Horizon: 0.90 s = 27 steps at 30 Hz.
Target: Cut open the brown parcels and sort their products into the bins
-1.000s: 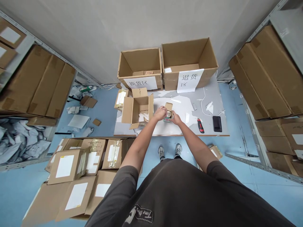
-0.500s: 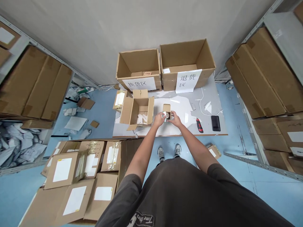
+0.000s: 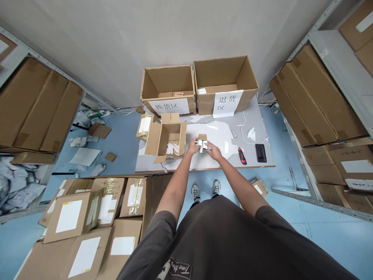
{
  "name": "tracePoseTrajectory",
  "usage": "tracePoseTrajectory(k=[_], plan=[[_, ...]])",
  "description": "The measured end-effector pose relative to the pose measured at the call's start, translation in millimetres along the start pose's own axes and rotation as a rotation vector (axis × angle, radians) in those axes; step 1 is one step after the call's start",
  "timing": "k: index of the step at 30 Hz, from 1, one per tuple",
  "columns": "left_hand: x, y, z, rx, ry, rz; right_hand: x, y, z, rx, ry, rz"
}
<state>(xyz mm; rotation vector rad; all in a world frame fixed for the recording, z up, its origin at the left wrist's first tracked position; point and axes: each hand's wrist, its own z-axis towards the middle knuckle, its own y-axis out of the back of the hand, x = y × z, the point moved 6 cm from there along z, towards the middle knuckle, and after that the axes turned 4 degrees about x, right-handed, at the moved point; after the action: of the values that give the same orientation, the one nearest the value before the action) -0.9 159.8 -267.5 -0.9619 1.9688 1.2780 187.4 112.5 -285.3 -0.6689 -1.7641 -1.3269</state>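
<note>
Over the middle of the grey table [image 3: 256, 165], both my hands hold a small cardboard box [image 3: 202, 142] with its top flap raised and something white and green at its mouth. My left hand [image 3: 193, 147] grips the box's left side with curled fingers. My right hand [image 3: 213, 149] clasps its right side. Just left of my hands stands an open shipping carton [image 3: 166, 138] with flaps spread and paper inside.
Two large open cartons with paper signs, one [image 3: 168, 89] on the left and one [image 3: 225, 83] on the right, stand at the table's back. A red box cutter [image 3: 241, 155], a black phone [image 3: 260, 153] and a white cable [image 3: 244, 124] lie to the right. Parcels [image 3: 96, 217] pile on the floor at left; shelves with cartons flank both sides.
The head camera tilted, so the scene shifted down and left. My hands stayed on the small box and turned it; its white and green contents now show at the opening.
</note>
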Motion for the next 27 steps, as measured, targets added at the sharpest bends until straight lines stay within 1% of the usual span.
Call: tracePoseTrajectory(k=[3, 5, 6, 9, 11, 14, 18, 22, 27], plan=[[-1, -3.9, 7, 0.042, 0.017, 0.003, -2, 2, 1, 0.006, -0.022, -0.021], [-6, -5.7, 8, 0.063, -0.029, -0.046, -3, 3, 3, 0.007, -0.041, -0.026], [-8, -4.6, 8, 0.051, -0.060, -0.091, -4, 4, 4, 0.007, -0.047, -0.025], [-12, 2.8, 1, -0.005, -0.131, -0.221, -5, 5, 6, -0.002, -0.053, -0.009], [-12, 5.4, -8, 0.027, -0.158, -0.236, -6, 5, 8, -0.014, -0.054, 0.004], [-13, 8.0, -23, 0.113, -0.192, -0.158, -7, 5, 10, -0.018, -0.061, 0.024], [-17, 9.2, -39, 0.179, -0.269, 0.012, -11, 3, 12, 0.005, -0.109, 0.092], [-23, 6.3, -42, 0.152, -0.290, 0.172, -10, 5, 12, -0.007, -0.120, 0.153], [-31, 6.4, -36, 0.148, -0.347, 0.246, -8, 5, 13, -0.021, -0.116, 0.210]])
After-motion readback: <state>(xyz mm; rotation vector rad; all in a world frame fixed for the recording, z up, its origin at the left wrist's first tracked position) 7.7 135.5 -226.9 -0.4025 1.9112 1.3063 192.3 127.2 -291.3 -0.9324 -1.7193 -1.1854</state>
